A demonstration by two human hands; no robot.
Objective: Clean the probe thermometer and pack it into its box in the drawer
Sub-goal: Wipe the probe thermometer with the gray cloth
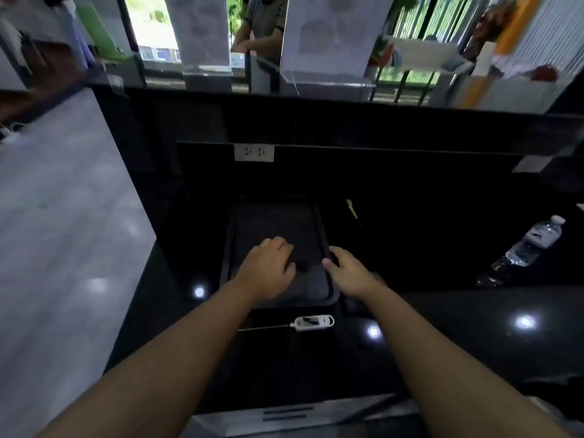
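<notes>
The probe thermometer (311,322) lies on the black counter, a white body with a thin metal probe pointing left. Just beyond it sits a dark tray (275,222) with raised edges. My left hand (268,268) rests palm down on the tray's dark surface, fingers curled over something dark that I cannot make out. My right hand (349,273) is at the tray's right rim, thumb on the edge. No box or drawer shows clearly; a grey edge (284,415) at the bottom may be a drawer front.
A clear water bottle (527,248) lies on the counter at right. A yellow-tipped thin object (352,208) lies right of the tray. A white wall socket (253,153) is behind. A person stands beyond the glass partition (262,26). Grey floor is at left.
</notes>
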